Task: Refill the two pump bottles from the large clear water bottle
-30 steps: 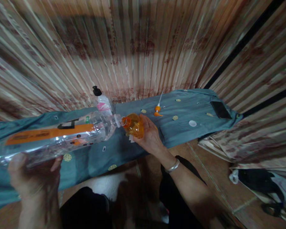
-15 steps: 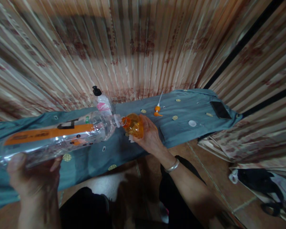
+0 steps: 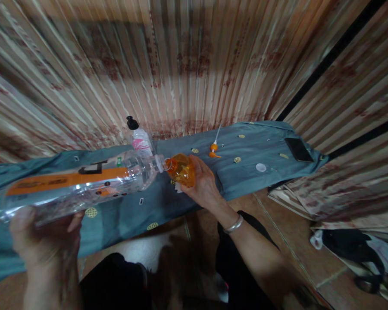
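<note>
My left hand (image 3: 48, 237) is wrapped round a large clear bottle (image 3: 80, 187) with an orange label, tipped almost level with its neck to the right. My right hand (image 3: 203, 183) holds a small orange transparent bottle (image 3: 183, 171), tilted so that its mouth faces the clear bottle's mouth. The two mouths meet or nearly touch; any liquid passing between them is too small to tell. Behind the clear bottle's neck stands a bottle with a black cap and pink label (image 3: 141, 143). An orange pump top (image 3: 214, 150) with a clear tube lies to the right.
A teal patterned cloth (image 3: 252, 183) covers the narrow surface. On it are a dark phone-like slab (image 3: 298, 149) and a round whitish disc (image 3: 261, 167). Pleated curtains (image 3: 194, 64) hang behind. Dark items (image 3: 352, 249) lie at lower right.
</note>
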`<action>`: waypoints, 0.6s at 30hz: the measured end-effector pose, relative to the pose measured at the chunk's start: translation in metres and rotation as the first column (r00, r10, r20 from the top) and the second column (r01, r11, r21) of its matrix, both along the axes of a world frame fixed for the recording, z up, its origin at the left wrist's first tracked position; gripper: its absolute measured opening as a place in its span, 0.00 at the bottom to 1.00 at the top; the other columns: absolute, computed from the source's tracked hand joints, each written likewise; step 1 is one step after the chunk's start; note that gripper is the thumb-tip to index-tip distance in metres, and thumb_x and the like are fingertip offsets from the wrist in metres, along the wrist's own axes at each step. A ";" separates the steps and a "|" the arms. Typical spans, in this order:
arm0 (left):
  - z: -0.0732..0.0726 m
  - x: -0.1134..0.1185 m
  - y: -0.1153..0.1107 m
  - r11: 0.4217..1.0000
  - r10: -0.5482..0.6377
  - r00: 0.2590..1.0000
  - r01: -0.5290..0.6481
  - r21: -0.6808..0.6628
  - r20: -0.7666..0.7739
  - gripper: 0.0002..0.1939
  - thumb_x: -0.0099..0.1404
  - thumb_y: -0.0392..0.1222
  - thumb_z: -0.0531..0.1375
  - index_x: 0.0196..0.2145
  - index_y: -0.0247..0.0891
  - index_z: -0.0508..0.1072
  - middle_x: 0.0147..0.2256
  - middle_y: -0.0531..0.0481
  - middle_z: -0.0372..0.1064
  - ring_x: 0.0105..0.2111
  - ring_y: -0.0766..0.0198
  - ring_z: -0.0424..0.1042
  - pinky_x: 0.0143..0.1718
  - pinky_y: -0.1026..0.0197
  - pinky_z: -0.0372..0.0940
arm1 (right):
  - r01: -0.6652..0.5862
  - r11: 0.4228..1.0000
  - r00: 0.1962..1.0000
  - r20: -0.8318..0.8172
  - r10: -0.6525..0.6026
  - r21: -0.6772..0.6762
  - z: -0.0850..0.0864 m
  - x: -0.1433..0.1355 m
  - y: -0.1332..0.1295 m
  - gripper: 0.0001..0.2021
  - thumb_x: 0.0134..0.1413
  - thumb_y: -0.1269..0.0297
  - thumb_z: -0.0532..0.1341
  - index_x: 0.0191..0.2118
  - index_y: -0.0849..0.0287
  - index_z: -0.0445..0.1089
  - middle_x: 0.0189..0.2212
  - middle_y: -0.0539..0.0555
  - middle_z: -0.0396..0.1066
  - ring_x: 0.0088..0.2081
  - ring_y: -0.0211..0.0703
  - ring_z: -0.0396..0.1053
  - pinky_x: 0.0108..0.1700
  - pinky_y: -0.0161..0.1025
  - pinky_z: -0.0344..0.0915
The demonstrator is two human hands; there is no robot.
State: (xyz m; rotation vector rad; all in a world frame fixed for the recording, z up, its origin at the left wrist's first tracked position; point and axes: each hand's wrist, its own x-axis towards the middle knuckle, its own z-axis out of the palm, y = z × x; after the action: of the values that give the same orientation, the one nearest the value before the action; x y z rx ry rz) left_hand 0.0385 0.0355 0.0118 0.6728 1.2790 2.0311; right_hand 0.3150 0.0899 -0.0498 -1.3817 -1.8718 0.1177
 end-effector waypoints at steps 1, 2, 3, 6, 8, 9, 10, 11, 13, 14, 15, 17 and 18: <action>0.000 0.000 0.000 1.000 0.003 1.000 -0.003 0.014 -0.004 0.19 0.41 0.50 0.65 0.31 0.42 0.69 0.35 0.53 0.70 0.27 0.66 0.61 0.11 0.72 0.52 | -0.003 1.000 1.000 0.001 0.003 0.000 0.000 0.000 0.000 0.38 0.45 0.67 0.64 0.62 0.65 0.52 0.56 0.66 0.64 0.59 0.56 0.62 0.60 0.55 0.61; 0.000 0.001 0.000 1.000 0.007 1.000 -0.007 0.028 -0.009 0.19 0.40 0.49 0.65 0.31 0.42 0.69 0.36 0.53 0.70 0.27 0.66 0.62 0.10 0.72 0.51 | -0.008 1.000 1.000 0.002 0.008 0.002 0.000 0.000 0.000 0.37 0.45 0.67 0.64 0.62 0.66 0.52 0.56 0.66 0.64 0.59 0.56 0.62 0.60 0.55 0.61; 0.001 0.001 0.000 0.999 0.013 1.000 -0.012 0.041 -0.014 0.19 0.41 0.49 0.65 0.31 0.41 0.69 0.35 0.52 0.70 0.28 0.66 0.62 0.11 0.72 0.51 | -0.013 1.000 1.000 0.002 0.013 0.003 0.000 0.000 0.000 0.37 0.45 0.67 0.63 0.62 0.66 0.52 0.56 0.66 0.64 0.59 0.56 0.61 0.60 0.55 0.61; 0.000 0.001 0.000 0.999 0.018 1.000 -0.017 0.039 -0.024 0.17 0.42 0.49 0.65 0.30 0.40 0.69 0.35 0.51 0.69 0.29 0.65 0.63 0.11 0.72 0.51 | -0.018 1.000 1.000 -0.004 0.018 0.006 0.000 0.000 0.000 0.37 0.46 0.67 0.63 0.62 0.66 0.52 0.56 0.66 0.64 0.59 0.55 0.61 0.61 0.54 0.61; 0.000 0.001 0.000 0.999 0.011 1.000 -0.010 0.032 -0.028 0.17 0.41 0.49 0.65 0.28 0.40 0.69 0.35 0.51 0.69 0.28 0.66 0.62 0.11 0.72 0.51 | -0.017 1.000 1.000 -0.010 0.017 0.005 0.001 0.000 -0.001 0.36 0.46 0.67 0.63 0.62 0.66 0.52 0.56 0.66 0.64 0.59 0.55 0.61 0.61 0.54 0.60; -0.001 0.000 0.000 1.000 0.007 1.000 -0.006 0.030 -0.031 0.16 0.41 0.49 0.65 0.28 0.40 0.69 0.35 0.51 0.69 0.27 0.66 0.62 0.11 0.72 0.50 | -0.016 1.000 1.000 -0.013 0.016 0.004 0.001 0.000 -0.001 0.36 0.46 0.67 0.63 0.62 0.65 0.52 0.56 0.66 0.64 0.59 0.55 0.61 0.61 0.54 0.61; -0.001 0.000 0.000 1.000 0.005 0.999 -0.004 0.026 -0.034 0.16 0.41 0.49 0.65 0.27 0.40 0.68 0.35 0.51 0.69 0.27 0.66 0.62 0.10 0.72 0.50 | -0.017 1.000 1.000 -0.016 0.017 0.003 0.001 0.000 -0.001 0.36 0.47 0.67 0.63 0.62 0.65 0.52 0.56 0.66 0.64 0.59 0.55 0.61 0.61 0.54 0.61; 0.000 0.000 0.000 1.000 0.005 0.999 -0.004 0.025 -0.036 0.16 0.41 0.50 0.65 0.26 0.40 0.68 0.34 0.50 0.69 0.26 0.66 0.62 0.10 0.72 0.49 | -0.017 1.000 1.000 -0.017 0.017 0.001 0.002 0.000 -0.001 0.37 0.46 0.66 0.64 0.62 0.65 0.52 0.56 0.66 0.64 0.59 0.55 0.61 0.61 0.54 0.61; 0.001 0.001 0.000 1.000 0.004 0.999 -0.003 0.021 -0.042 0.16 0.42 0.50 0.64 0.25 0.39 0.67 0.34 0.50 0.69 0.27 0.66 0.63 0.10 0.73 0.49 | -0.017 1.000 1.000 -0.021 0.016 -0.011 0.002 0.000 -0.001 0.37 0.46 0.66 0.64 0.62 0.65 0.52 0.56 0.66 0.64 0.59 0.56 0.61 0.61 0.55 0.60; 0.002 0.002 0.001 1.000 0.005 0.999 -0.004 0.023 -0.048 0.16 0.41 0.49 0.64 0.25 0.39 0.66 0.33 0.50 0.69 0.27 0.66 0.63 0.10 0.73 0.49 | -0.018 1.000 1.000 -0.023 0.017 -0.020 0.003 0.000 -0.001 0.38 0.46 0.66 0.65 0.63 0.65 0.52 0.56 0.67 0.64 0.59 0.56 0.61 0.61 0.56 0.60; 0.003 0.003 0.001 1.000 0.005 0.999 -0.004 0.027 -0.052 0.16 0.41 0.49 0.64 0.25 0.39 0.66 0.33 0.50 0.69 0.27 0.66 0.64 0.10 0.73 0.49 | -0.019 0.999 1.000 -0.025 0.019 -0.027 0.003 0.000 -0.001 0.38 0.45 0.66 0.65 0.63 0.66 0.52 0.56 0.67 0.64 0.60 0.56 0.61 0.61 0.56 0.60; 0.005 0.005 0.001 1.000 -0.004 0.999 0.005 0.015 -0.047 0.16 0.40 0.48 0.63 0.25 0.38 0.65 0.30 0.50 0.68 0.24 0.68 0.63 0.09 0.73 0.48 | -0.022 0.999 0.999 -0.035 0.021 -0.033 0.002 0.000 -0.001 0.39 0.44 0.66 0.65 0.63 0.66 0.52 0.56 0.67 0.64 0.59 0.56 0.61 0.61 0.55 0.59; 0.005 0.007 0.001 1.000 -0.002 1.000 0.001 -0.004 -0.030 0.16 0.39 0.47 0.63 0.25 0.38 0.65 0.29 0.51 0.68 0.23 0.68 0.62 0.09 0.73 0.48 | -0.023 0.999 0.999 -0.043 0.022 -0.032 0.002 0.001 -0.001 0.39 0.44 0.67 0.65 0.62 0.66 0.52 0.56 0.67 0.64 0.59 0.56 0.61 0.62 0.55 0.59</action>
State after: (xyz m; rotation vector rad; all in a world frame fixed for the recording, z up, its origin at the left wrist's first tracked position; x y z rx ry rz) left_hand 0.0451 0.0361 0.0169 0.7048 1.2990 2.0238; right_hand 0.3157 0.0894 -0.0475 -1.3698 -1.8580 0.1885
